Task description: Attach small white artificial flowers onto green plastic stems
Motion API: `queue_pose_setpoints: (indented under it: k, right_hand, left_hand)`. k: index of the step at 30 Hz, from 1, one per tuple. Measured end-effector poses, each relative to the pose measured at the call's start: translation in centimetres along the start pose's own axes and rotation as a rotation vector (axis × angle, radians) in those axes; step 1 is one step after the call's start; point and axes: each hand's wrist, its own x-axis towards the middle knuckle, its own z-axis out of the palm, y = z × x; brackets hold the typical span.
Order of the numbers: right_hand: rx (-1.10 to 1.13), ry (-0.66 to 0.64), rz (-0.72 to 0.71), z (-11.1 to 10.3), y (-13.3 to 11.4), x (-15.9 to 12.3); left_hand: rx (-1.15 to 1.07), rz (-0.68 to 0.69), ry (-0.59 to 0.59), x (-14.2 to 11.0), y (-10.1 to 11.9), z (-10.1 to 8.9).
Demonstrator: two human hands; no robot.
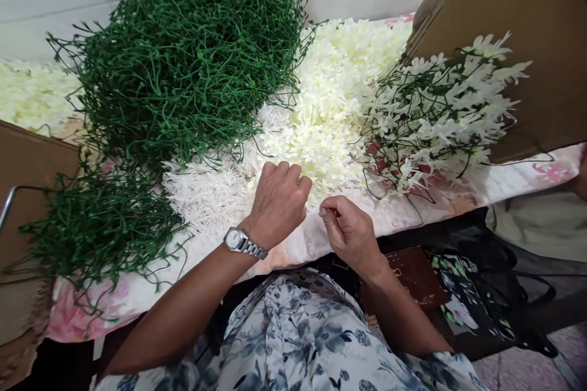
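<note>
Two bare hands on my head-camera feed, just beside each other at the near edge of a cloth-covered tabletop (513,186). Left hand (282,198): back toward me, fingers curled under, wristwatch (235,238) on; palm hidden, so I cannot tell whether it grips anything. Right hand (351,232): thumb and index tip brought together; anything pinched there is too small for me to confirm. Cream blossoms (330,110): heaped loose, directly beyond both hands. White spiky pieces (206,192): left of them, near the left hand. Green stems (197,67): large tangled pile behind, smaller heap nearer me at left. Stemmed white flowers (444,116): bunched at right, in front of a cardboard panel (541,49).
</note>
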Motion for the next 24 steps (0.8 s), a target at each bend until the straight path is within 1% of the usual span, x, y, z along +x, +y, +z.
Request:
queue_pose_setpoints:
  k: [2, 4, 6, 7, 9, 11, 14, 16, 19, 21, 24]
  right_hand:
    - [0.017, 0.003, -0.001, 0.1, 0.3, -0.1]
    - [0.023, 0.024, -0.001, 0.2, 0.5, -0.1]
    - [0.02, 0.055, -0.002, 0.1, 0.5, 0.0]
    - [0.016, 0.065, -0.005, 0.0, 0.5, 0.1]
    - [0.009, 0.077, -0.013, -0.2, 0.4, 0.4]
    - [0.008, 0.075, -0.023, -0.4, 0.3, 0.8]
    - [0.022, 0.067, -0.033, -0.7, 0.0, 1.1]
    - [0.048, 0.063, -0.039, -0.9, -0.5, 1.2]
    - [0.119, 0.014, -0.057, -1.6, -1.8, 1.3]
    - [0.173, -0.051, -0.079, -1.9, -3.0, 1.5]
    - [0.221, -0.132, -0.128, -2.1, -4.4, 1.7]
  left_hand:
    - [0.017, 0.025, 0.01, 0.3, -0.1, 0.4]
    - [0.019, 0.027, 0.031, 0.2, -0.2, 0.5]
    - [-0.027, -0.005, 0.065, 0.0, -0.3, 0.0]
    - [-0.084, -0.034, 0.096, -0.2, -0.4, -0.3]
    - [-0.297, -0.114, 0.183, -0.7, -0.5, -1.0]
    - [-0.573, -0.222, 0.281, -1.4, -0.5, -1.5]
    - [-0.972, -0.441, 0.367, -2.5, -0.4, -1.9]
    - [-1.268, -0.607, 0.385, -3.2, -0.1, -2.0]
    - [-1.682, -0.831, 0.367, -4.4, 0.5, -2.1]
    - [-1.835, -0.926, 0.346, -5.1, 1.0, -2.2]
    - [-1.919, -0.969, 0.327, -6.2, 1.3, -2.0]
